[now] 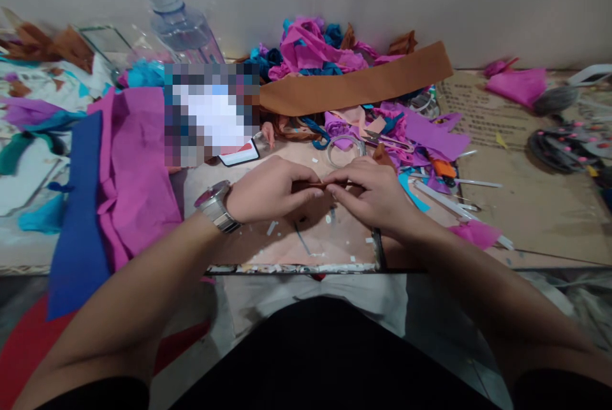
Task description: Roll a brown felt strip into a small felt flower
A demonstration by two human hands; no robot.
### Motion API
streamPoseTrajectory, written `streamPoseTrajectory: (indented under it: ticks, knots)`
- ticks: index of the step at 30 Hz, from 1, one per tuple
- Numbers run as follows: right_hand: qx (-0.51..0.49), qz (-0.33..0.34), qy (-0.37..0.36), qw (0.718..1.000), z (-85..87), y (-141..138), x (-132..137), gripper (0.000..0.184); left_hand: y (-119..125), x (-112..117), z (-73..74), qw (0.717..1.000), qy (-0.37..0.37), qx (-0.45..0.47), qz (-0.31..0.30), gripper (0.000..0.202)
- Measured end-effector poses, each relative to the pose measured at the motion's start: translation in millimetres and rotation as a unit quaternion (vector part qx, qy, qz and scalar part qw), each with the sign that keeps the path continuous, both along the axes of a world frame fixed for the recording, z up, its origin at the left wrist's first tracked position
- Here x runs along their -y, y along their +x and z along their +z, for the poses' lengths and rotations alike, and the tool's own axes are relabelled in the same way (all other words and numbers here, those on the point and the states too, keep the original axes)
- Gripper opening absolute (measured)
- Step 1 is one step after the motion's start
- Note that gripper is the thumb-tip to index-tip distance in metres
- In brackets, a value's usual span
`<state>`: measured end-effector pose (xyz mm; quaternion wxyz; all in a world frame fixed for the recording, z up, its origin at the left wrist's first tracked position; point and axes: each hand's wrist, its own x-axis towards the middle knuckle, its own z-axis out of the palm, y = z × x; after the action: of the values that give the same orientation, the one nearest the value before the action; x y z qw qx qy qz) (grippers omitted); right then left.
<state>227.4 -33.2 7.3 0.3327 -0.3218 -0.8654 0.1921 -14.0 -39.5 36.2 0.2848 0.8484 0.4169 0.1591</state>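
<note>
My left hand [268, 190], with a metal watch [217, 206] on its wrist, pinches a thin rolled brown strip [305, 185] between thumb and fingers. My right hand [370, 193] grips the same strip just beside it, fingertips almost touching the left ones. Fingers hide most of the strip, and its exact material cannot be made out. Both hands are above the work board [248, 238], which is scattered with small scraps. Just behind the right hand lies a coil of pale wire [329, 153]. A wide brown band [358, 86] rests on the heap farther back.
Pink sheets [138, 168] and a blue strip [79, 206] overhang the table edge at left. A capped bottle [184, 30] stands behind a partly blurred phone [241, 153]. Crumpled coloured pieces [306, 46] line the wall. Cardboard [521, 206] and a dark pin wheel [554, 150] are right.
</note>
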Motion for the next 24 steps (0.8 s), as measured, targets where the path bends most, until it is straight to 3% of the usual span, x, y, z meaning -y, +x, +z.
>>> streamPoseTrajectory:
  ticks: [3,7,11,15,21,24]
  knots:
    - [-0.004,0.003,0.008,1.0,-1.9,-0.6,-0.4,0.008,1.4,1.7,0.5,0.993,-0.109,0.034,0.0,0.028]
    - [-0.006,0.031,0.035,0.999,-4.3,-0.6,-2.6,0.01,2.6,1.7,-1.0,0.959,-0.259,0.116,-0.02,0.028]
    - [0.027,0.055,0.071,0.996,-2.7,1.4,-3.5,0.012,0.6,-1.2,-1.8,0.929,-0.332,0.162,-0.028,0.024]
    - [0.038,0.075,0.111,0.99,-1.4,4.6,-3.6,0.012,-2.4,-4.0,0.5,0.918,-0.355,0.174,-0.043,0.022]
    - [0.031,0.069,0.172,0.982,-3.3,7.4,-4.3,0.012,-5.1,-5.1,0.1,0.944,-0.291,0.138,-0.065,0.021]
    - [0.035,0.079,0.194,0.977,-3.1,7.1,-4.5,0.015,-5.2,-5.5,-1.4,0.927,-0.335,0.163,-0.034,0.019]
